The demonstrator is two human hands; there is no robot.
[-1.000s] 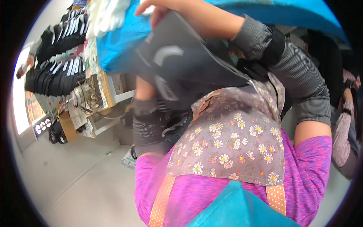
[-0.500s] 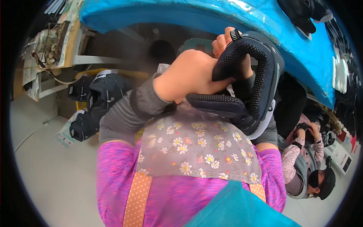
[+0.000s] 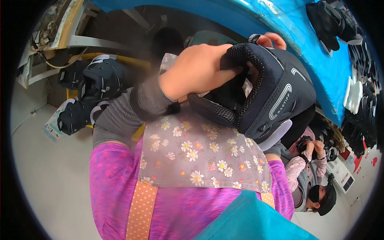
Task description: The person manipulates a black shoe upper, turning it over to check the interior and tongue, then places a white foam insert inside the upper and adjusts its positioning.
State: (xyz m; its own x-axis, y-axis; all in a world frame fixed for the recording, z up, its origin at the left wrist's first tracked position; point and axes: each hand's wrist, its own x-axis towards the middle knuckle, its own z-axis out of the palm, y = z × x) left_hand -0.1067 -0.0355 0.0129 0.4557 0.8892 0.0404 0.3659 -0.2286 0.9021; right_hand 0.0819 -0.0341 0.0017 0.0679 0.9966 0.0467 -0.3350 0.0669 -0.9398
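I hold a black padded shoe (image 3: 280, 92) with grey side trim, a striped pull loop and a white lower edge in front of my flowered apron. My left hand (image 3: 198, 70) comes in from the left and is closed at the collar, its thumb reaching into the shoe's opening. Behind the shoe is my right hand (image 3: 274, 40); its bent fingers show past the far edge beside the pull loop, and some skin appears through the opening. Most of that hand is hidden by the shoe. Something whitish sits inside the opening, too little visible to name.
A blue-covered table (image 3: 280, 20) runs across the far side, bearing black shoes (image 3: 328, 24) and white pieces (image 3: 353, 95) at right. More black shoes (image 3: 102, 80) lie in a yellow crate (image 3: 138, 60) at left. A co-worker (image 3: 306, 172) works at right.
The shoe has turned, so its outer side with the grey trim now faces me. My right fingers have moved rightward over the far edge. The whole view has shifted a little.
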